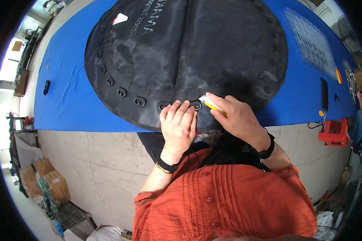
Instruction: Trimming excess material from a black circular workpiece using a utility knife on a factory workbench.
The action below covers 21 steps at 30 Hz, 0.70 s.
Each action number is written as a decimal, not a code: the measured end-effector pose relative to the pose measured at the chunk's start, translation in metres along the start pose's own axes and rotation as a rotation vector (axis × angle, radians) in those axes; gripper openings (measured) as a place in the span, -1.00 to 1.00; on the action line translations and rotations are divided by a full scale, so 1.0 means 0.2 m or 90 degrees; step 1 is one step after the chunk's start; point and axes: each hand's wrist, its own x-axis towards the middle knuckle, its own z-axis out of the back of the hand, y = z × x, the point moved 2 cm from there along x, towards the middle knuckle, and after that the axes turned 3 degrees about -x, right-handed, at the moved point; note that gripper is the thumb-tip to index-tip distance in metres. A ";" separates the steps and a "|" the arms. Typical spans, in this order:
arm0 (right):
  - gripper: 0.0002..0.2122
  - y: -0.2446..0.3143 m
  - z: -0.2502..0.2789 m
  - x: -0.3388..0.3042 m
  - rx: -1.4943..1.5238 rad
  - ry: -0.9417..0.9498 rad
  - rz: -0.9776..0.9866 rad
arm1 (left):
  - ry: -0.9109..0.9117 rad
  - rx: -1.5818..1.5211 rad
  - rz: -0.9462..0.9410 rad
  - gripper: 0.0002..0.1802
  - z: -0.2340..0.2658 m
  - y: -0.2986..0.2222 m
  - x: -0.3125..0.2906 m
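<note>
A large round black trampoline mat [229, 48] lies on the blue-covered table, with black plastic rings [139, 101] along its edge and a seam down the middle. My left hand [177, 124] lies on the mat's near rim, fingers stretched out over it between two rings. My right hand [241, 118] is closed around a small yellow-handled cutter [214, 105]. Its pale tip points left and rests close to the ring [196, 105] beside my left fingertips. The exact kind of blade is too small to tell.
The blue tablecloth [64, 80] spreads under the mat. At the right lie a clear plastic sheet [309, 38] and a black phone [324, 94]. A small black object [46, 87] sits at the left. A red stool [334, 132] and cardboard boxes [56, 186] stand on the floor.
</note>
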 end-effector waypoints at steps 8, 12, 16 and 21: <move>-0.53 0.00 -0.01 0.03 -0.002 0.002 0.027 | 0.003 0.001 0.011 -0.73 0.00 0.02 0.00; -0.53 0.01 0.02 0.02 -0.022 0.012 -0.002 | -0.005 0.003 0.007 -0.74 -0.01 0.01 0.02; -0.54 0.00 0.02 -0.01 -0.056 -0.017 -0.009 | -0.014 -0.016 0.007 -0.75 -0.02 -0.01 0.02; -0.56 0.00 -0.01 -0.02 -0.058 -0.056 0.035 | -0.008 -0.010 0.014 -0.82 -0.01 0.00 0.01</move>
